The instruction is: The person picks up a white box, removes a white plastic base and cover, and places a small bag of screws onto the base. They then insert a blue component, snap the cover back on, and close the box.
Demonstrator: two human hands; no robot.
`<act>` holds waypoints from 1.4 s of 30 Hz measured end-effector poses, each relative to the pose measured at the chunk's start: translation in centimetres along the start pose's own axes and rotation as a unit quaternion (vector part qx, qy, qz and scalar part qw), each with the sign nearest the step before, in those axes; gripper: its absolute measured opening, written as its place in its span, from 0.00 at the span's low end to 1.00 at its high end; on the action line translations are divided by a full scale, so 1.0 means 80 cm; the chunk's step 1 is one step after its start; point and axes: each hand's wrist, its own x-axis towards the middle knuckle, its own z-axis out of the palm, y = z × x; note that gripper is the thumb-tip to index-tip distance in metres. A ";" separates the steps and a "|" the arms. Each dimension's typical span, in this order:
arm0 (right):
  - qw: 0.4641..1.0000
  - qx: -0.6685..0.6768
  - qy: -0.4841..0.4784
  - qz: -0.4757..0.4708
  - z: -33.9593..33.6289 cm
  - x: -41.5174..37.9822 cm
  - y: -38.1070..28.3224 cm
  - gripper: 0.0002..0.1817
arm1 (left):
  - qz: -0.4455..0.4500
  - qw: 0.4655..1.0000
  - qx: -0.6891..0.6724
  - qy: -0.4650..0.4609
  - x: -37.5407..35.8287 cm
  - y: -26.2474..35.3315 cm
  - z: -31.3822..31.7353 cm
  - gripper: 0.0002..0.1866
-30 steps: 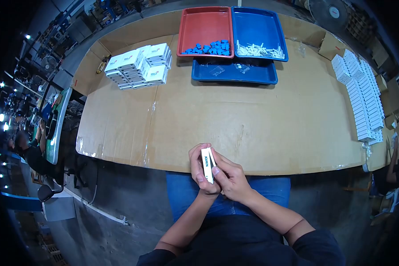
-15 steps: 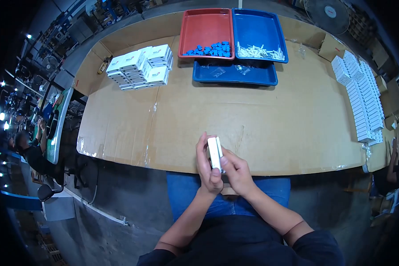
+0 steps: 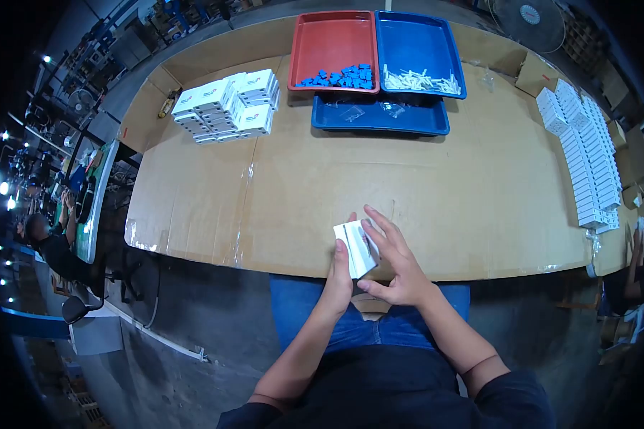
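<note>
Left hand: grips the small white box from below, thumb up its left face. Right hand: fingers spread flat against the box's right side, not wrapped. Box: held at the near edge of the desk, above the lap.

Handling judgement: keep the left grip firm and press evenly so the panels stay square.

Beyond the box, far side of the desk: red tray with blue parts; blue tray with white parts; a second blue tray nearer. Far left: stacked white boxes. Far right: rows of white boxes.
</note>
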 end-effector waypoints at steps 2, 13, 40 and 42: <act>0.999 -0.030 -0.024 -0.024 -0.005 0.004 0.009 0.47 | -0.048 0.999 -0.021 -0.008 -0.006 0.002 0.007 0.42; 0.994 -0.027 0.045 -0.099 -0.003 0.001 0.032 0.49 | -0.118 0.990 -0.059 -0.049 -0.013 0.007 0.018 0.39; 0.997 0.010 -0.028 0.066 0.018 -0.016 0.023 0.30 | -0.012 0.993 0.059 0.104 0.024 -0.030 -0.028 0.31; 0.998 -0.014 -0.026 0.048 0.023 -0.016 0.028 0.30 | 0.009 0.991 0.086 0.107 0.023 -0.029 -0.022 0.30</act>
